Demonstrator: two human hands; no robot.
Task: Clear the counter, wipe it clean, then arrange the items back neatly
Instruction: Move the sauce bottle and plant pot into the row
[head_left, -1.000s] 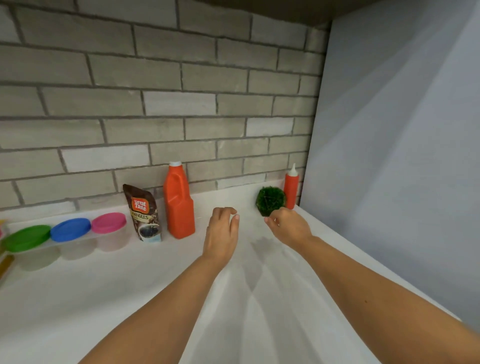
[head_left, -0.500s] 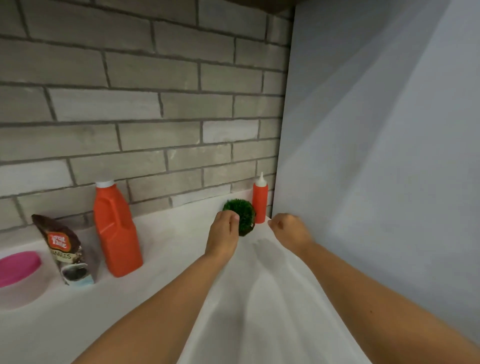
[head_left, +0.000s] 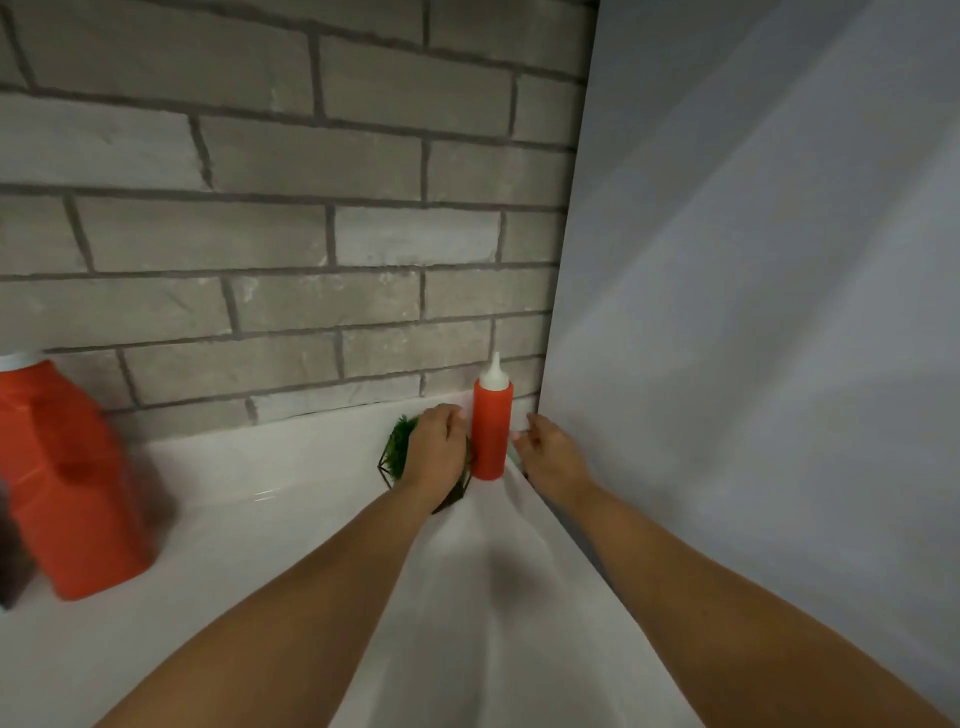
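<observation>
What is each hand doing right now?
Left hand: grips the round green plant in its black wire holder.
Right hand: open, fingers loosely curled, empty, beside the red plastic squeeze bottle.

1. Two hands: the left hand (head_left: 436, 454) and the right hand (head_left: 551, 460).
2. Two bare arms: the left arm (head_left: 311, 597) and the right arm (head_left: 727, 597).
3. One small red bottle (head_left: 491, 434) with a white pointy top.
4. One big orange jug (head_left: 67, 483) with a white cap.
5. One green plant (head_left: 399, 441) in a thin dark wire frame.
6. One dark bag (head_left: 11, 551), cut off at the left edge.
7. One white counter (head_left: 249, 530).
8. One wall (head_left: 260, 234) of grey bricks.
9. One plain grey board (head_left: 753, 260) on the right.
</observation>
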